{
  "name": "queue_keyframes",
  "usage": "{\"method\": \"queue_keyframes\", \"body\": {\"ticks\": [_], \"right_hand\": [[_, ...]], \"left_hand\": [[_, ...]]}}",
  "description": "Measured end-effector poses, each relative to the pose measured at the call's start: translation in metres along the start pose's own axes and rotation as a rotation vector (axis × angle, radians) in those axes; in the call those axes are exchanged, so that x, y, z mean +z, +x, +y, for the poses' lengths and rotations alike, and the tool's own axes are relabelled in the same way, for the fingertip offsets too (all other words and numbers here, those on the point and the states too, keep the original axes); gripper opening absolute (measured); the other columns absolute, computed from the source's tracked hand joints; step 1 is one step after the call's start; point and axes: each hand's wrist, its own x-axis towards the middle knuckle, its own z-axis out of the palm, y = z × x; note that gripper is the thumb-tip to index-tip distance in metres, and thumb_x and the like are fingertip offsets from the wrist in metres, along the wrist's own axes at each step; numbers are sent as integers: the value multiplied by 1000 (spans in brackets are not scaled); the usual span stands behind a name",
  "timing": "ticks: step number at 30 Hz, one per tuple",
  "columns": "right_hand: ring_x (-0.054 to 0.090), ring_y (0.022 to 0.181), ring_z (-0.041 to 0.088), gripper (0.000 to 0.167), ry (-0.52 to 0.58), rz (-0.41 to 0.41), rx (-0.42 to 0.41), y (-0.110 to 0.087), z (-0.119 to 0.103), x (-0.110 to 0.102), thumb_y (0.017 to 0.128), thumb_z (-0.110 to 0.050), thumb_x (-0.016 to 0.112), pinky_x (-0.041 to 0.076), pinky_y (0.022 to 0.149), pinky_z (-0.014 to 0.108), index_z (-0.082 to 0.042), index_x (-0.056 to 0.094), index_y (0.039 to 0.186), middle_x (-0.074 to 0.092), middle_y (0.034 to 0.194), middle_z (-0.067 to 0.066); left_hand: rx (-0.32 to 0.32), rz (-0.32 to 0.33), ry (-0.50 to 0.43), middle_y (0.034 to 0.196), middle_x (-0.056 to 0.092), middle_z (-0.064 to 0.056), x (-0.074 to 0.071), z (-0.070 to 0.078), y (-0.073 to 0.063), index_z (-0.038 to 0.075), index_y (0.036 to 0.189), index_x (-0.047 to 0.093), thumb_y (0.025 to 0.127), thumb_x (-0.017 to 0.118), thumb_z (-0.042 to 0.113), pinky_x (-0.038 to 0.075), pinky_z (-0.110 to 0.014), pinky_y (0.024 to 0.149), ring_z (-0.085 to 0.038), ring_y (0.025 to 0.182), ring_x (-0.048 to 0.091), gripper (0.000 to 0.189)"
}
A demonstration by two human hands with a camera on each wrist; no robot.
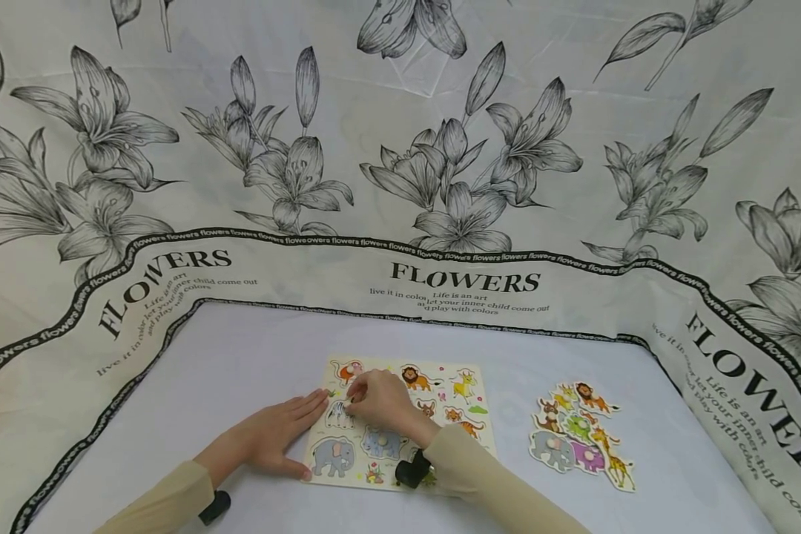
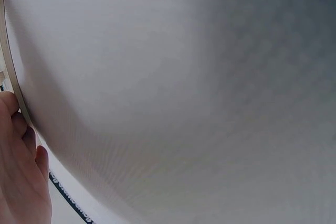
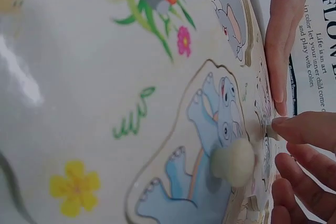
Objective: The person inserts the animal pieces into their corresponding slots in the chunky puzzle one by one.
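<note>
A wooden animal puzzle board (image 1: pixel 357 476) lies flat on the white table. My right hand (image 1: pixel 382 400) is over its left half and pinches the small knob (image 3: pixel 273 130) of the zebra piece (image 1: pixel 339 415) between thumb and finger. The zebra is at its slot; whether it sits fully down, I cannot tell. Just beside it, a blue animal piece (image 3: pixel 181 177) with a pale knob fills its own outline. My left hand (image 1: pixel 277 434) rests along the board's left edge, fingers extended and touching it.
Right of the board lies a loose pile of animal pieces, among them a lion (image 1: pixel 594 398), a grey elephant (image 1: pixel 550 451), a purple piece (image 1: pixel 587 457) and a giraffe (image 1: pixel 619 467). A flower-printed cloth (image 1: pixel 467 297) rises behind and around the table.
</note>
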Motion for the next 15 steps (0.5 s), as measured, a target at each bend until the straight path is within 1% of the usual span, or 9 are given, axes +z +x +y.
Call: {"method": "queue_keyframes", "body": {"ticks": [6, 9, 15], "right_hand": [[54, 61, 1, 18, 54, 11, 21, -5, 4, -4, 77, -28, 80, 44, 57, 19, -16, 74, 88, 65, 73, -10], [55, 62, 2, 17, 80, 22, 19, -8, 6, -7, 78, -26, 79, 44, 58, 19, -15, 74, 90, 67, 75, -8], [54, 65, 3, 16, 104, 33, 31, -15, 11, -11, 79, -20, 77, 45, 60, 19, -14, 73, 94, 66, 77, -9]], "left_hand": [[-5, -2, 8, 161, 20, -10, 0, 0, 0, 5, 152, 25, 77, 52, 77, 32, -43, 117, -27, 147, 24, 107], [-9, -5, 0, 161, 20, -10, 0, 1, 0, 6, 152, 25, 77, 51, 77, 31, -44, 117, -27, 147, 24, 107], [-24, -14, -1, 161, 20, -10, -1, 2, 1, 6, 152, 24, 76, 51, 78, 31, -44, 117, -27, 147, 24, 108]]}}
